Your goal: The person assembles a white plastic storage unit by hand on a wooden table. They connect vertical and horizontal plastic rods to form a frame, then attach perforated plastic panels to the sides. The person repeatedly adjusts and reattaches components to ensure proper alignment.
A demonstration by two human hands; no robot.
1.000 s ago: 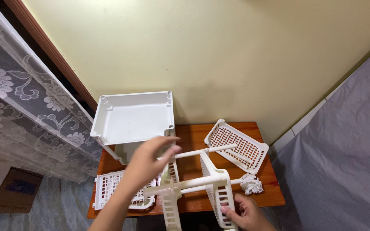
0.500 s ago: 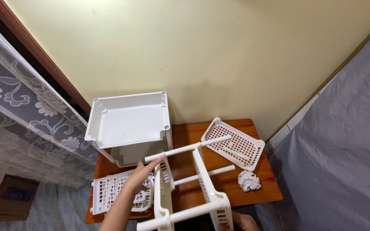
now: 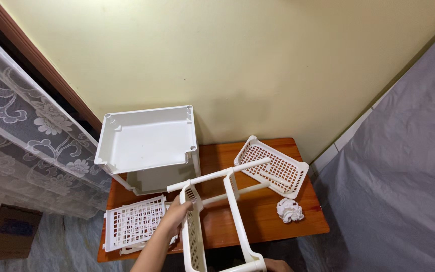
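Two hands are holding a white slotted rack frame (image 3: 212, 211): the left hand (image 3: 177, 214) is curling around its upper corner, the right hand (image 3: 278, 265) is barely showing below, grip unclear. A perforated tray (image 3: 132, 222) is lying just left of that grip.

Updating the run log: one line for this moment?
left hand: grips rack | right hand: rack's bottom edge, grip unclear | table: trays, paper wad
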